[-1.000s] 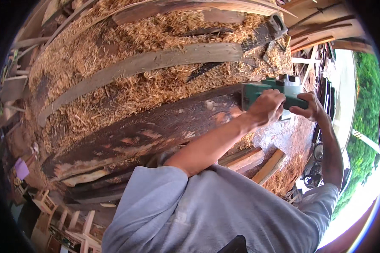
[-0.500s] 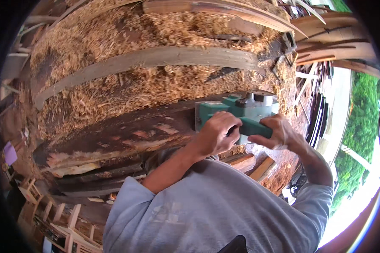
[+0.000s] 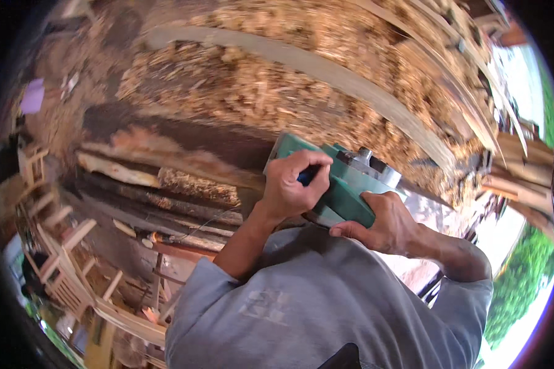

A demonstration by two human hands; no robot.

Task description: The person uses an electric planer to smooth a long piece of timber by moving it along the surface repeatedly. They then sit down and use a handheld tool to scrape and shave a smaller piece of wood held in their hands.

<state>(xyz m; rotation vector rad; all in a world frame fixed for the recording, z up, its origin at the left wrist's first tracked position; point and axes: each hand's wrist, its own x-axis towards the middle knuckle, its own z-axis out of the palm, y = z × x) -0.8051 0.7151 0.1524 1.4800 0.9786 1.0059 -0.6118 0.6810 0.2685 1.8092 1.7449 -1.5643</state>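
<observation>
A green electric planer (image 3: 345,202) with silver metal parts rests on a dark, rough-barked board (image 3: 215,150) that has reddish bare patches. My left hand (image 3: 294,184) is closed around the planer's front grip, a dark part showing between thumb and fingers. My right hand (image 3: 381,224) holds the green rear handle, thumb along its lower side. The planer covers the board's right part. Wood shavings (image 3: 301,98) lie thick just beyond it.
A long pale plank (image 3: 351,86) crosses the shavings. Stacked timber (image 3: 517,178) is at the right, with greenery outside. Wooden chair-like frames (image 3: 61,252) stand at lower left, near a purple scrap (image 3: 32,95). More rough boards (image 3: 166,203) lie beside the worked one.
Both hands have moved the planer leftward along the board and nearer my body, mostly in the first half second. The view has since turned, tilting the board and bringing more frames into sight.
</observation>
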